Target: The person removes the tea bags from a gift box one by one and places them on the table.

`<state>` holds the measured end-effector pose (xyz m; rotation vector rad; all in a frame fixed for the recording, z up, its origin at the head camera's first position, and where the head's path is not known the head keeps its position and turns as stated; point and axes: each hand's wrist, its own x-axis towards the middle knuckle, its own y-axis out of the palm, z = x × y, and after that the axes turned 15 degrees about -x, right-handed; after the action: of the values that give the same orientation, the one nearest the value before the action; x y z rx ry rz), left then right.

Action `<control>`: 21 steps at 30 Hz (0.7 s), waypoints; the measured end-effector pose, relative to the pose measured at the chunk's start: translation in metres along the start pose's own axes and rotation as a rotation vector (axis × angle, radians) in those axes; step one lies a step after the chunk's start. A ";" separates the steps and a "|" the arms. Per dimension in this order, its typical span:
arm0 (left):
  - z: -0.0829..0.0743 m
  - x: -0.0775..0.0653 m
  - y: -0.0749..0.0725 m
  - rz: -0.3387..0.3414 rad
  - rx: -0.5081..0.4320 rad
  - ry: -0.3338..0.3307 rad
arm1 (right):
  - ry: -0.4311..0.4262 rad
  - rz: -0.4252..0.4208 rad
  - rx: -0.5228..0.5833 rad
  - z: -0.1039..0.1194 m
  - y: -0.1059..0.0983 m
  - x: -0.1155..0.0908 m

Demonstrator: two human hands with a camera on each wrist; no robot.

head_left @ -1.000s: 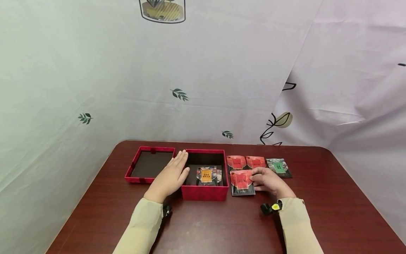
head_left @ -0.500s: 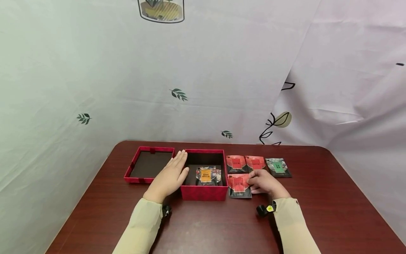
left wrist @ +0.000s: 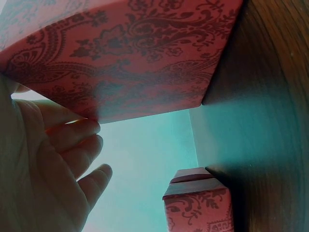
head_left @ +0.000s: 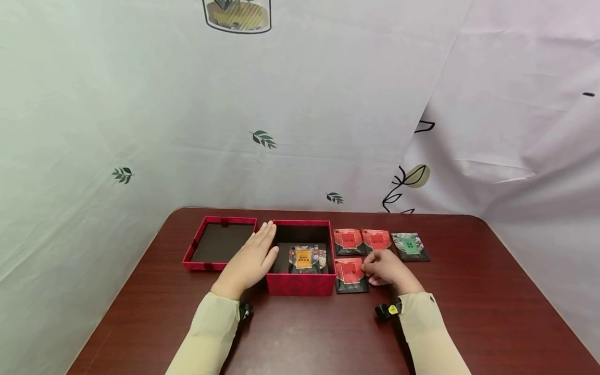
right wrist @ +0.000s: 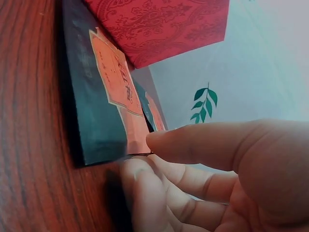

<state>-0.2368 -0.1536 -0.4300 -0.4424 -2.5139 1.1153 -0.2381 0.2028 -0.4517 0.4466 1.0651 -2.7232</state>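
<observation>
A red patterned box [head_left: 301, 285], lidless, holds a few sachets; an orange-labelled sachet [head_left: 303, 258] lies uppermost. My left hand [head_left: 247, 264] rests along the box's left wall, fingers straight. In the left wrist view, that hand's fingers [left wrist: 79, 145] touch the patterned side. To the right of the box, a red-and-black sachet [head_left: 350, 276] lies nearly flat on the table. My right hand [head_left: 389, 270] pinches this sachet's right edge between thumb and fingers, as the right wrist view shows at the sachet's corner [right wrist: 137, 140].
The upturned red lid [head_left: 220, 266] lies left of the box. Behind the pinched sachet are two more red sachets [head_left: 348, 241], side by side, and a green-labelled sachet [head_left: 410, 247] farther right. A patterned cloth [head_left: 300, 104] hangs behind the brown table [head_left: 300, 333].
My right hand has moved left and slightly nearer with the red-and-black sachet, which now lies beside the box, in front of another red sachet. My left hand has stayed on the box.
</observation>
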 end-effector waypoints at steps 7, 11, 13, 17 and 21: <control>0.001 0.001 0.000 -0.002 -0.001 0.003 | -0.027 -0.045 -0.031 0.003 0.000 0.001; 0.000 0.001 0.000 -0.010 -0.008 0.003 | -0.093 -0.081 -0.038 0.009 -0.001 0.001; -0.001 0.001 0.000 -0.013 -0.010 0.001 | -0.125 -0.100 -0.031 0.013 -0.001 0.000; 0.000 0.000 0.000 -0.014 -0.004 0.002 | -0.189 -0.137 0.006 0.022 0.000 -0.005; 0.000 0.001 0.001 -0.016 0.000 0.008 | -0.249 -0.183 0.047 0.035 0.000 -0.014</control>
<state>-0.2376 -0.1529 -0.4306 -0.4253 -2.5061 1.1049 -0.2319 0.1794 -0.4224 0.0132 1.0218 -2.8695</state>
